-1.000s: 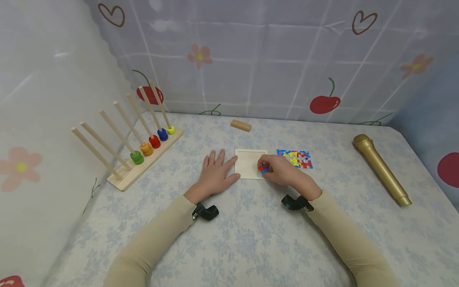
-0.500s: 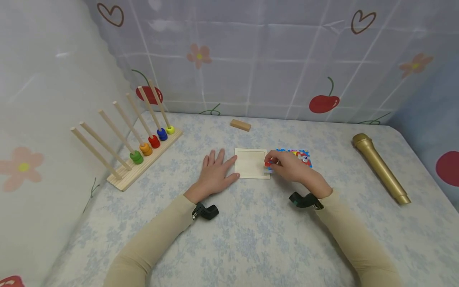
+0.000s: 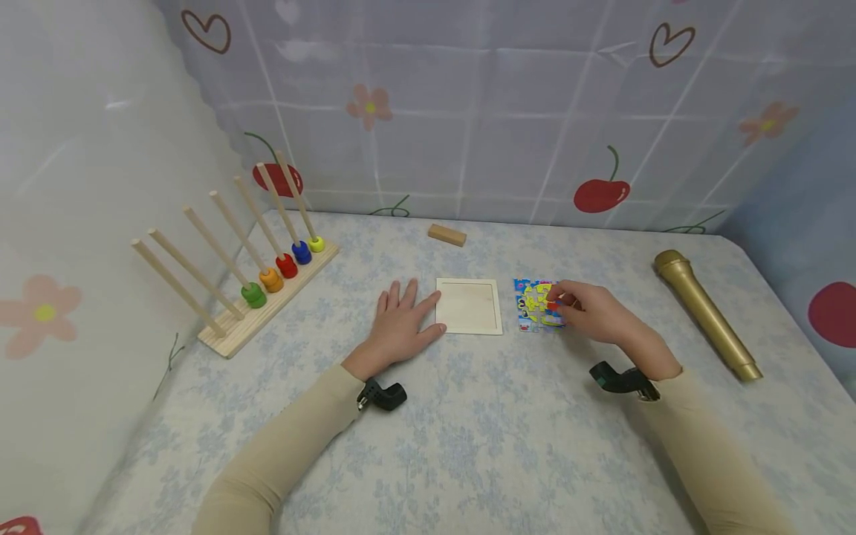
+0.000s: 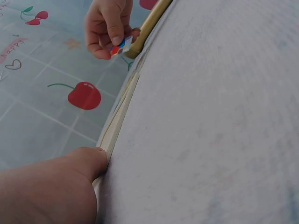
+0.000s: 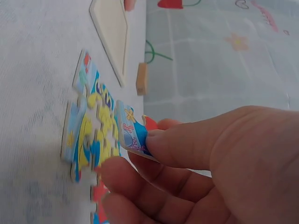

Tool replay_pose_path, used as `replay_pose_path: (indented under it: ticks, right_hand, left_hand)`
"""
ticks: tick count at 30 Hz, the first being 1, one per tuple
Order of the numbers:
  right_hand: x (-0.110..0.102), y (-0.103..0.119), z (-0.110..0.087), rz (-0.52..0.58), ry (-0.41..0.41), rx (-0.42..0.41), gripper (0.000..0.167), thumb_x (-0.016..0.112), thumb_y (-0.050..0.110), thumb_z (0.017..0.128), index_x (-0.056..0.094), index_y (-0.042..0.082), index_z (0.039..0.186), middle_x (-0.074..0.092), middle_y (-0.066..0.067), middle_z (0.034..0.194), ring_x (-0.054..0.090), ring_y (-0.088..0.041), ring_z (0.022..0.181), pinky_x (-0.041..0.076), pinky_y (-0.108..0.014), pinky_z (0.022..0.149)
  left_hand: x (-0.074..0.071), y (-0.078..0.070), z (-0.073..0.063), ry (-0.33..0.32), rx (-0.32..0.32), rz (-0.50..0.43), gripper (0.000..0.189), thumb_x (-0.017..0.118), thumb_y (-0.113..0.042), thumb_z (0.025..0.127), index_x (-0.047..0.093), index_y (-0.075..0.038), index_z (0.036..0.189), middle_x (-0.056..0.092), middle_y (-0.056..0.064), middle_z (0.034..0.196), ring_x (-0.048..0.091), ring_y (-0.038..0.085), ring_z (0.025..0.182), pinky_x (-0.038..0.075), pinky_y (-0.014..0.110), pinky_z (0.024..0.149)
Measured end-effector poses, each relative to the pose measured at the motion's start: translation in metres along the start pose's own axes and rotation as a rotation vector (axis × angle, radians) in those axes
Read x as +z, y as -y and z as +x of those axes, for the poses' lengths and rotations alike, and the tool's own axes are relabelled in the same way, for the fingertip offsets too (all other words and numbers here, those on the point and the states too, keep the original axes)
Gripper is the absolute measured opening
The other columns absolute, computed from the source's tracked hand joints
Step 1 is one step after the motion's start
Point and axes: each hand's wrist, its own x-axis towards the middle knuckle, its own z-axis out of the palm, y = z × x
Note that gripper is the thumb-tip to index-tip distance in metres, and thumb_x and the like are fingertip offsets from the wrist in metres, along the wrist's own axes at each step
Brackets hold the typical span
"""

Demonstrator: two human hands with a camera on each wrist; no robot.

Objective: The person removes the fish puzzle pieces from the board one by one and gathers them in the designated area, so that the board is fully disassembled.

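Observation:
My right hand (image 3: 591,310) pinches a jigsaw puzzle piece (image 5: 133,128) between thumb and fingers, tilted just over the puzzle. Blue and red with a starfish print, the piece is also visible in the left wrist view. Below it lies the partly joined jigsaw puzzle (image 3: 533,305), with yellow and blue pieces; the hand covers its right side. A shallow wooden puzzle tray (image 3: 468,306) sits bare to the left of the puzzle. My left hand (image 3: 399,323) lies flat with fingers spread, its thumb and index finger touching the tray's left edge.
A wooden peg stand (image 3: 267,301) with coloured rings stands at the left. A small wooden block (image 3: 446,235) lies behind the tray. On the right is a gold microphone (image 3: 709,316). A patterned curtain (image 3: 428,111) closes off the back of the table.
My right hand has lifted the puzzle piece off the tray's right side and carried it rightward over the joined puzzle. My left hand has stayed at the tray edge.

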Motion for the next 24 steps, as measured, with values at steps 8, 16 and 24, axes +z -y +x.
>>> replay_pose_path:
  ticks: [8, 16, 24]
  right_hand:
    - [-0.005, -0.020, -0.011, 0.118, 0.030, 0.086, 0.020, 0.059, 0.002, 0.099, 0.059, -0.004, 0.118, 0.067, -0.021, 0.100, 0.070, -0.018, 0.075, 0.060, -0.031, 0.066]
    - [-0.006, -0.033, -0.015, 0.057, 0.023, 0.106, 0.023, 0.060, 0.004, 0.099, 0.065, -0.003, 0.120, 0.065, -0.017, 0.098, 0.066, -0.015, 0.071, 0.054, -0.025, 0.063]
    - [-0.002, -0.037, -0.011, 0.054, 0.062, 0.128, 0.024, 0.059, 0.004, 0.098, 0.066, -0.002, 0.121, 0.063, -0.016, 0.096, 0.057, -0.017, 0.069, 0.049, -0.026, 0.061]
  left_hand:
    - [-0.001, -0.001, -0.001, -0.007, 0.010, -0.004, 0.066, 0.052, -0.053, 0.102, 0.036, -0.026, 0.160, 0.013, 0.022, 0.170, 0.000, 0.050, 0.157, 0.005, 0.065, 0.124]
    - [-0.003, -0.002, -0.002, -0.004, 0.004, 0.007, 0.066, 0.052, -0.052, 0.102, 0.036, -0.025, 0.160, 0.013, 0.022, 0.171, 0.000, 0.050, 0.157, 0.006, 0.065, 0.124]
    - [-0.002, -0.001, -0.002, -0.007, 0.009, -0.007, 0.065, 0.052, -0.052, 0.102, 0.037, -0.025, 0.160, 0.013, 0.023, 0.170, -0.001, 0.050, 0.157, 0.006, 0.065, 0.124]
